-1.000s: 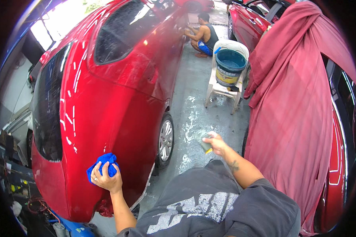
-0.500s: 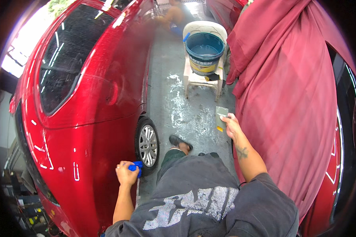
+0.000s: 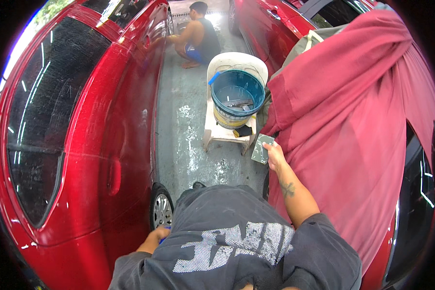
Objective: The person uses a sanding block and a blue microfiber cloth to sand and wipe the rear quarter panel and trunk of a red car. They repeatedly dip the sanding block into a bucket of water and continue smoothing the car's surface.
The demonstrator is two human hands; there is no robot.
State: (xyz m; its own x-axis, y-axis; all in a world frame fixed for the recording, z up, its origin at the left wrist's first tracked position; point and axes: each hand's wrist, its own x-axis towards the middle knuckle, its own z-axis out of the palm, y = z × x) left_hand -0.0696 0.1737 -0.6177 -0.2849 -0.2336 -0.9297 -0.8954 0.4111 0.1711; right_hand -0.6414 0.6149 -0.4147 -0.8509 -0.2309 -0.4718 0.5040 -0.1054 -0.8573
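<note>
My right hand (image 3: 275, 155) pinches a grey-green rectangular sheet (image 3: 260, 151), wet and pale-streaked, just in front of a white plastic chair (image 3: 212, 131). On the chair stands a teal bucket (image 3: 225, 118) with water inside. A small black and yellow piece (image 3: 243, 131) lies at the chair's front edge. Down by my left side, my left hand (image 3: 153, 239) is closed on a crumpled blue cloth (image 3: 165, 233), mostly hidden by my shirt. That hand is near the rear wheel (image 3: 162, 210) of the red car (image 3: 123, 145).
Another person (image 3: 203, 36) squats farther up the aisle, one arm reaching to the red car's side. On my right, a dusky red cloth (image 3: 343, 159) drapes over another car. The grey floor (image 3: 186, 140) shines with wet patches. A second red car (image 3: 268, 34) stands beyond the chair.
I have moved forward along the aisle, so the chair and bucket appear nearer. My left hand has dropped closer to my body with the blue cloth. The sheet is now beside the chair.
</note>
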